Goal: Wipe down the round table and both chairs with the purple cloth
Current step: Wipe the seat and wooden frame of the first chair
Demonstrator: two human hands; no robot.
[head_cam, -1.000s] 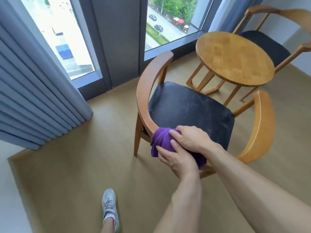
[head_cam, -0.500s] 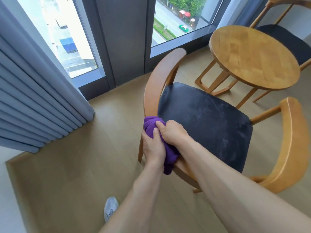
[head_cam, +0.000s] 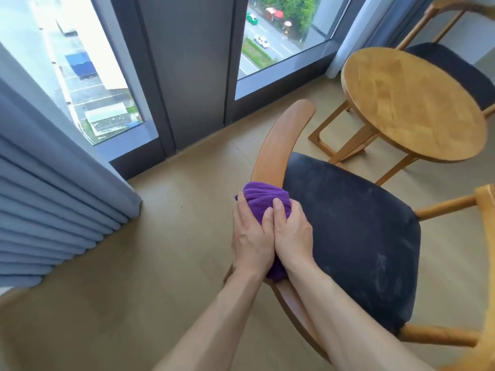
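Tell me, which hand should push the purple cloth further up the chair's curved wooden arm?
Probably the left hand: it sits on the outer side of the purple cloth, in line with the curved armrest. The right hand lies toward the seat.

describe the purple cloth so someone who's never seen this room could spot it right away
Start at the tall window, then drop to the nearer wooden chair with the dark seat. On its curved wooden rail, the bunched purple cloth sits under the left hand and right hand. It is the only purple thing there.
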